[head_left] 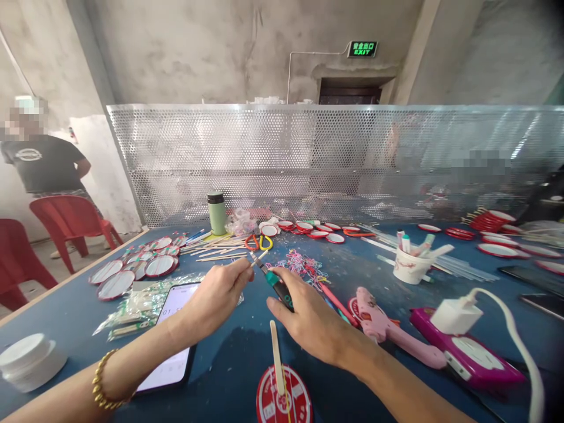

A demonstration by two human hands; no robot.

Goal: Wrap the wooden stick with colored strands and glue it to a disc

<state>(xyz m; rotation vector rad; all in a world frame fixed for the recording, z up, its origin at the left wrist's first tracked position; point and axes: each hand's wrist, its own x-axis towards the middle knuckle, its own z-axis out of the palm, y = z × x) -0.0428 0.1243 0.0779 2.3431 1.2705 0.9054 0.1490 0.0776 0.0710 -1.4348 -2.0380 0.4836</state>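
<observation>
My left hand point(222, 296) is closed, pinching a thin white stick point(263, 255) that pokes out past its fingertips. In my right hand point(304, 311) is a teal and black tool point(278, 286) with a narrow metal tip, angled up and left. The tip meets or nearly meets the white stick; I cannot tell if they touch. Below and between my hands lies a red round disc point(264, 392) with printed markings. A flat wooden stick point(276, 352) rests on the disc and extends beyond its upper edge. My left forearm passes over a phone point(170, 376) with a lit screen.
Colourful rubber bands point(299, 264), wooden sticks point(220, 254) and red-rimmed discs point(161, 265) spread over the blue table. A pink glue gun point(388, 332), purple power strip point(480, 364) and pen cup point(409, 267) stand right. A perforated metal screen point(247, 158) borders the back; a person point(44, 164) stands left.
</observation>
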